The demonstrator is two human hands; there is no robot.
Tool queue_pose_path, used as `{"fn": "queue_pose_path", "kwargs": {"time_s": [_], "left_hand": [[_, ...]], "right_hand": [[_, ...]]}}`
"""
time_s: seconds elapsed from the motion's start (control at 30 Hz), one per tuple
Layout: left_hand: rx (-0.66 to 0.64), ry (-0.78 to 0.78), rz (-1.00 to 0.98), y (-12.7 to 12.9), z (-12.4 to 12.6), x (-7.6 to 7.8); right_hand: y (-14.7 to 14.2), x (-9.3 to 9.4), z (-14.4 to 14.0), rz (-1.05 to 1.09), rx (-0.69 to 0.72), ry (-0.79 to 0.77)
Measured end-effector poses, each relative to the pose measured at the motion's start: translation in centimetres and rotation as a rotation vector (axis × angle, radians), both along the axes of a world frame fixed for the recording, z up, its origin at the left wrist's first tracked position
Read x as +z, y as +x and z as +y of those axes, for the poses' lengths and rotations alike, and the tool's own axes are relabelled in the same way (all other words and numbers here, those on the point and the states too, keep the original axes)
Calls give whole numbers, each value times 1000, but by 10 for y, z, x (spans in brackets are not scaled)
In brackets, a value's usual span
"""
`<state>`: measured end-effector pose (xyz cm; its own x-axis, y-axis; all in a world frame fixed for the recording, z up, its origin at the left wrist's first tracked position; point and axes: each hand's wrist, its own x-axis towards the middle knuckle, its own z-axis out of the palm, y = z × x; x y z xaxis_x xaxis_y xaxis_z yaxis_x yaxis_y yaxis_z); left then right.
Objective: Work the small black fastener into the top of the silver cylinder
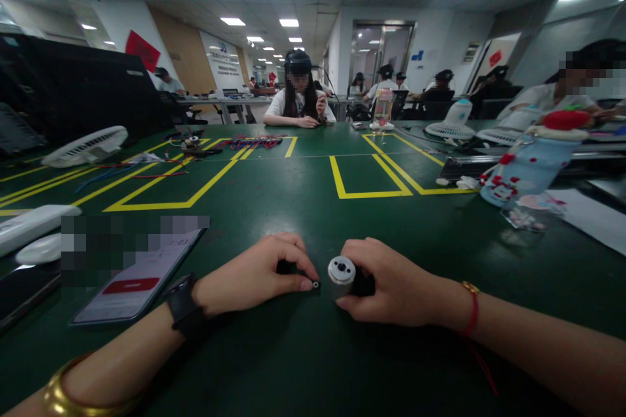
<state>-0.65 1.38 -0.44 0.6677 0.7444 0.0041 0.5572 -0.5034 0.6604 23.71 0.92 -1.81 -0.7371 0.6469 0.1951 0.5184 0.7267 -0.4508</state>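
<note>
Both forearms rest on the green table [303,202], prob. for steadiness w/ small parts. Left hand [254,280] is curled, thumb and fingertips pinched on a tiny black piece [315,285], its tip aimed toward the motor. Right hand [396,287] wraps a small metal motor [341,272], lying on the table w/ its end face turned toward the left hand, just beside the piece. Phone [139,273] lies left, near the wrist w/ the watch [183,306].
</note>
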Motion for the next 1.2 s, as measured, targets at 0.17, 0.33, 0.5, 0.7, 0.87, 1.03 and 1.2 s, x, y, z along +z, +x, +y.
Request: {"fn": "queue_pose_path", "kwargs": {"time_s": [0.17, 0.33, 0.5, 0.7, 0.87, 1.03, 1.2], "left_hand": [[68, -71, -88, -3, 3, 0], [333, -184, -218, -3, 6, -6], [314, -220, -230, -2, 7, -11], [143, -29, -57, -2, 5, -3], [48, -4, 0, -3, 0, 3], [32, 53, 22, 2, -5, 2], [56, 40, -75, 7, -7, 3]], "right_hand": [[0, 1, 0, -1, 4, -6], [0, 2, 0, -7, 10, -11], [0, 1, -1, 11, 9, -10], [0, 1, 0, 13, 13, -6], [0, 0, 0, 17, 13, -3], [0, 0, -1, 19, 9, 1], [0, 1, -1, 9, -3, 1]]}}
